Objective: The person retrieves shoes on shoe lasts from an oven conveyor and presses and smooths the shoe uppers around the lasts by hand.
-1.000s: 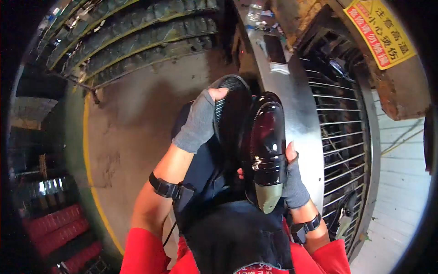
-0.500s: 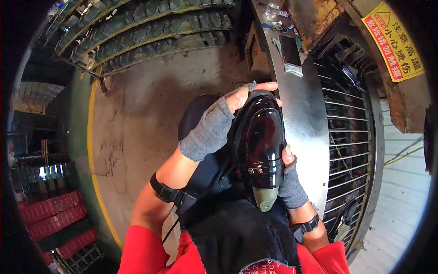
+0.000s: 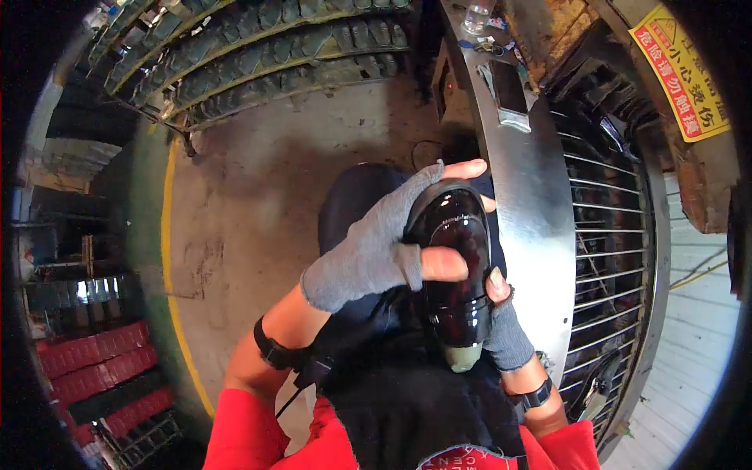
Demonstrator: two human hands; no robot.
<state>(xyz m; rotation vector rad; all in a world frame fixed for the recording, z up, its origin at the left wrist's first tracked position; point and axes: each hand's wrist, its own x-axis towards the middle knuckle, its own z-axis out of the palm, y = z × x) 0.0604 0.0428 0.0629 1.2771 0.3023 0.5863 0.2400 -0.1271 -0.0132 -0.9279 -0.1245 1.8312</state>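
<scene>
A glossy dark shoe (image 3: 458,301) with a grey-green last (image 3: 463,358) showing at its heel end lies lengthwise above my lap, toe pointing away. My left hand (image 3: 392,239), in a grey fingerless glove, wraps round the toe end, its thumb across the top of the shoe and its fingertips past the far edge. My right hand (image 3: 505,317), gloved the same way, grips the right side near the heel; its thumb shows and its other fingers are hidden beneath. The sole cannot be seen.
Right of me runs a metal ledge (image 3: 536,235) bearing a phone (image 3: 509,88) and a clear cup (image 3: 475,19). Beyond it is a barred rack (image 3: 607,251) with another shoe (image 3: 599,384). A warning sign (image 3: 680,74) hangs upper right; shoe racks (image 3: 266,47) stand upper left.
My left hand has moved from the separate sole-like piece to the shoe's toe, and its thumb now lies across the top. The piece is no longer seen apart. The view has shifted slightly.
</scene>
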